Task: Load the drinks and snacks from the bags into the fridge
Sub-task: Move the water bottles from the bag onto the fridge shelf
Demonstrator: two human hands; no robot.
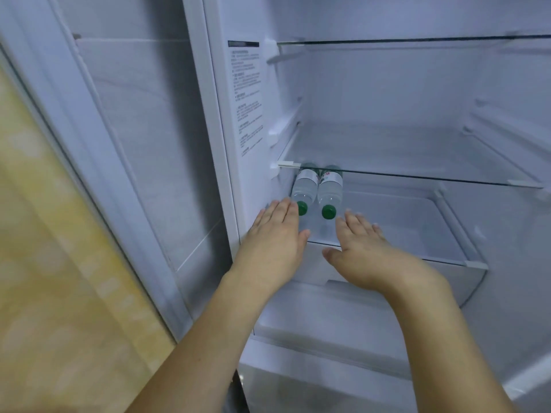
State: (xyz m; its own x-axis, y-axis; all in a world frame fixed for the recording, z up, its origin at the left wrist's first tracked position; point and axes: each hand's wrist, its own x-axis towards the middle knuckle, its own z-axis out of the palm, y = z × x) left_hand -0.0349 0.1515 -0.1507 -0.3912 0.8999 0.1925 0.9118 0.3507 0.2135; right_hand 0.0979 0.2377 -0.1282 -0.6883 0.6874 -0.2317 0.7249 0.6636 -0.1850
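Fingers (286,208) of the left hand (275,234) lie straight and close together, palm down, holding nothing; their tips reach the green cap (302,207) of the left bottle (304,187), and whether they touch it cannot be told. Fingers of the right hand (362,244) are likewise extended and slightly spread, palm down, thumb out to the side, gripping nothing; they hover just right of the right bottle (329,190) and its green cap (328,211), apart from it. Head view, fridge (387,84) interior: both water bottles lie on their sides, side by side and touching, at the far left of the lower shelf (417,222), caps pointing outward toward the person, bases running back beneath the glass shelf (432,177) above. Each bottle is clear with a white label; the print on the labels is too small to read. A second glass shelf (417,40) sits higher up and carries nothing visible. A printed sticker (247,99) is fixed to the left inner wall of the compartment; its text is illegible. Below the lower shelf a white drawer front (343,317) is visible, partly hidden behind both forearms. The open door (119,144) stands to the left, its inner bins in shadow. A yellowish patterned surface (44,234) fills the far left edge, blurred.
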